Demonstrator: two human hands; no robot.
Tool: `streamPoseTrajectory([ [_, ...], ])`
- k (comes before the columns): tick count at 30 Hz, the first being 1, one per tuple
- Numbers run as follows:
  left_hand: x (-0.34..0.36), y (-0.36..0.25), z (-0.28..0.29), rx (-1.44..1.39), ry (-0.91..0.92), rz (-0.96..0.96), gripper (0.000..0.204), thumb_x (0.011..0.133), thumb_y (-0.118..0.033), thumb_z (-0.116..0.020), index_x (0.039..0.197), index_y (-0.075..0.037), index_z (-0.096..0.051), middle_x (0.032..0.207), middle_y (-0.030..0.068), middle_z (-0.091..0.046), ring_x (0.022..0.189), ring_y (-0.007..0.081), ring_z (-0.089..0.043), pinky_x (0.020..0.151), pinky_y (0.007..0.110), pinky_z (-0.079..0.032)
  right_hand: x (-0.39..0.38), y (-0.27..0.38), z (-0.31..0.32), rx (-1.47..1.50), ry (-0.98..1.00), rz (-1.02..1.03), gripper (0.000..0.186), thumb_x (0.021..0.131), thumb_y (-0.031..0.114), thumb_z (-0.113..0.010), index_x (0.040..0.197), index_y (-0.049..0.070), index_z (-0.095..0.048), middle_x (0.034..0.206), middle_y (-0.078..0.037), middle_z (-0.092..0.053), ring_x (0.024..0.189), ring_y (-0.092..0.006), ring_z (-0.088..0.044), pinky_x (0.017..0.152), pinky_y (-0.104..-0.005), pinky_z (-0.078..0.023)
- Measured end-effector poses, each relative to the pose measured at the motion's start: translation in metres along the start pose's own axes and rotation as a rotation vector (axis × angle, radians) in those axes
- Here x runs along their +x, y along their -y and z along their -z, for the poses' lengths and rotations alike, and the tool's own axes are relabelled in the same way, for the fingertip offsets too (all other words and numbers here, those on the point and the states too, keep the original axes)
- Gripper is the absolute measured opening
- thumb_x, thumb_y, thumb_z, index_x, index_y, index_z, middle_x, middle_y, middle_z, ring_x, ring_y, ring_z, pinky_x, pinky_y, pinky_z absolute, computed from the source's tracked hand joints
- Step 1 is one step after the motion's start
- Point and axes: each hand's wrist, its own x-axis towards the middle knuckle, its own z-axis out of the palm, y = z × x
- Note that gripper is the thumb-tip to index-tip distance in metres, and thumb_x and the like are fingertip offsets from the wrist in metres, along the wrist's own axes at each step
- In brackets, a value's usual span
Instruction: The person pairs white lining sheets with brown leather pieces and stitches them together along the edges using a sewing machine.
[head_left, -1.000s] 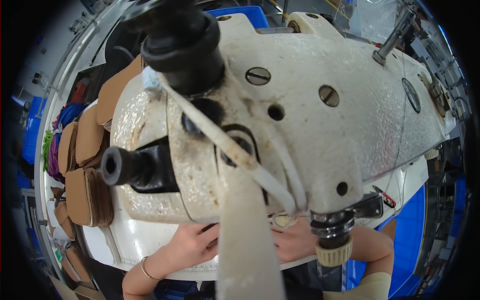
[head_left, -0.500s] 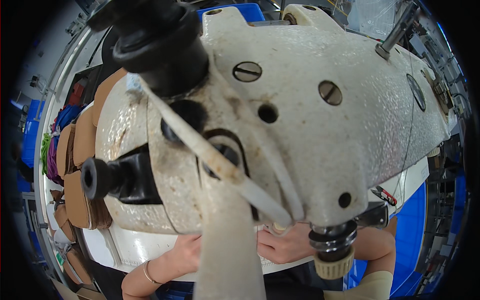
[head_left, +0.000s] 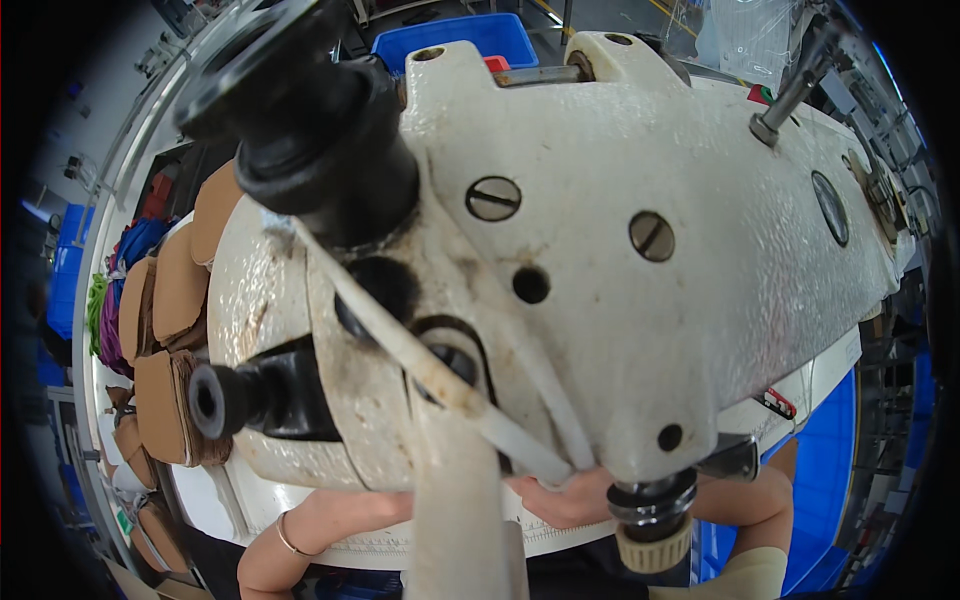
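Note:
A large white sewing machine head (head_left: 590,150) fills the middle of the view and hides much of what lies beneath it. My left hand (head_left: 375,507) reaches in under its lower edge, with a bracelet on the wrist; the fingers are out of sight behind a pale upright lever (head_left: 458,530). On the other side of that lever, my right hand (head_left: 568,502) shows curled fingers low over the white work surface (head_left: 360,548). Whatever it pinches is hidden. A thread tension knob (head_left: 655,550) hangs just in front of the right wrist.
Stacks of brown, rounded flat pieces (head_left: 165,405) stand at the left, near purple and green bundles (head_left: 113,330). A blue bin (head_left: 460,42) sits beyond the machine. Blue material (head_left: 825,440) lies at the right, by a small red-and-black tool (head_left: 776,403).
The machine and surroundings sit slightly lower in the picture. My left hand has gone further behind the machine and lever; my right hand stays close to its place, fingers still curled.

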Motion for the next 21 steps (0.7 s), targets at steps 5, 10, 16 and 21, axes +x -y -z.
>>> streamPoseTrajectory([
  [5, 0.032, -0.022, 0.026, 0.158, -0.078, -0.098, 0.035, 0.072, -0.006, -0.065, 0.107, -0.003, -0.068, 0.106, 0.0148, -0.066, 0.092, 0.0321, -0.065, 0.079, 0.038, -0.052, -0.006, -0.002, 0.008, -0.012, 0.283, -0.210, 0.022, 0.066, 0.013, -0.065, 0.087, 0.011, -0.068, 0.069, -0.007, -0.061, 0.056, -0.0188, -0.058, 0.045, -0.0306, -0.044],
  [10, 0.048, -0.036, 0.042, 0.238, -0.092, -0.144, 0.034, 0.073, -0.004, -0.065, 0.107, -0.003, -0.068, 0.106, 0.0179, -0.066, 0.099, 0.0357, -0.063, 0.086, 0.043, -0.050, -0.007, -0.013, 0.002, -0.207, 0.177, -0.125, 0.012, 0.069, 0.013, -0.061, 0.078, 0.006, -0.063, 0.080, -0.012, -0.059, 0.067, -0.0277, -0.059, 0.056, -0.0411, -0.045],
  [16, 0.062, -0.017, 0.041, 0.430, -0.236, -0.261, 0.038, 0.071, 0.000, -0.064, 0.109, -0.004, -0.068, 0.108, 0.0203, -0.066, 0.103, 0.0382, -0.062, 0.093, 0.044, -0.048, 0.014, -0.034, -0.020, -0.369, -0.171, -0.036, 0.012, 0.070, 0.013, -0.059, 0.077, 0.003, -0.060, 0.086, -0.014, -0.056, 0.073, -0.0316, -0.058, 0.062, -0.0460, -0.045],
  [21, 0.064, 0.017, 0.026, 0.164, -0.178, -0.249, 0.037, 0.073, -0.001, -0.064, 0.109, -0.004, -0.068, 0.108, 0.0197, -0.066, 0.104, 0.0368, -0.062, 0.091, 0.044, -0.048, 0.013, -0.022, 0.001, -0.087, 0.107, -0.428, 0.013, 0.072, 0.013, -0.058, 0.080, 0.003, -0.062, 0.080, -0.016, -0.062, 0.066, -0.0345, -0.062, 0.056, -0.0502, -0.046],
])
